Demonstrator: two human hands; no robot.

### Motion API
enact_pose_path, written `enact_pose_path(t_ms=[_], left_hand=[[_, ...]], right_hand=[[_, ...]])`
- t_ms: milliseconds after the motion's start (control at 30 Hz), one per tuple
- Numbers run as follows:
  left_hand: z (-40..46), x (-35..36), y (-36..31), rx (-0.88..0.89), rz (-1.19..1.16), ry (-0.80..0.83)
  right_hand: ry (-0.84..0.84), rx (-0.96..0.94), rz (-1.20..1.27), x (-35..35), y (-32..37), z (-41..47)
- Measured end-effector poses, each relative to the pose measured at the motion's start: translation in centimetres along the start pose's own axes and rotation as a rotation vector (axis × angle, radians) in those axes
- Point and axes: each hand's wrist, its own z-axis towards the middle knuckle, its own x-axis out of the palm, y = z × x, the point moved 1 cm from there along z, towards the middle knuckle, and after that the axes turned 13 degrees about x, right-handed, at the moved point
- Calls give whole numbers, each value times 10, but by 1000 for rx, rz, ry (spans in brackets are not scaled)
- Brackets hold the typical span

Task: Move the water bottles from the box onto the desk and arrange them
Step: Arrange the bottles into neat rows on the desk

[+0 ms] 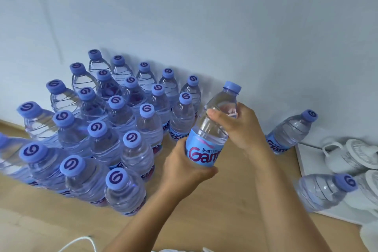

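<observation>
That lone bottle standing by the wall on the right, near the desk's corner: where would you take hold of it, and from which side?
Grip the lone bottle around its ridged body just above the blue label, coming from the front-left. The wall is close behind it and the desk lies open on that side. The cap is small, so probably a poorer hold.

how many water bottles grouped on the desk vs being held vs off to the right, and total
clear plastic blue-capped water bottles grouped on wooden desk: 22 (one cut off at the left edge)
held bottle, in left hand and right hand: 1
bottles apart at right: 2
total: 25
</observation>
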Motion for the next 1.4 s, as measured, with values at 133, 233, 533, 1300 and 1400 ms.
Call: enact_pose_path(t_ms=[133,233,533,1300,1400], left_hand=[[0,6,24,-135,-131,-101],[-1,8,43,-228,-202,-255],[-6,8,72,-389,-274,-277],[-7,27,83,-536,-21,-26],[-17,49,77,-535,3,127]], right_hand=[[-8,48,3,26,-18,0],[-24,21,-44,49,-27,0],[-33,-10,-41,92,-38,4],[-123,-99,-50,60,-63,-17],[-549,-305,14,-8,-79,-39]])
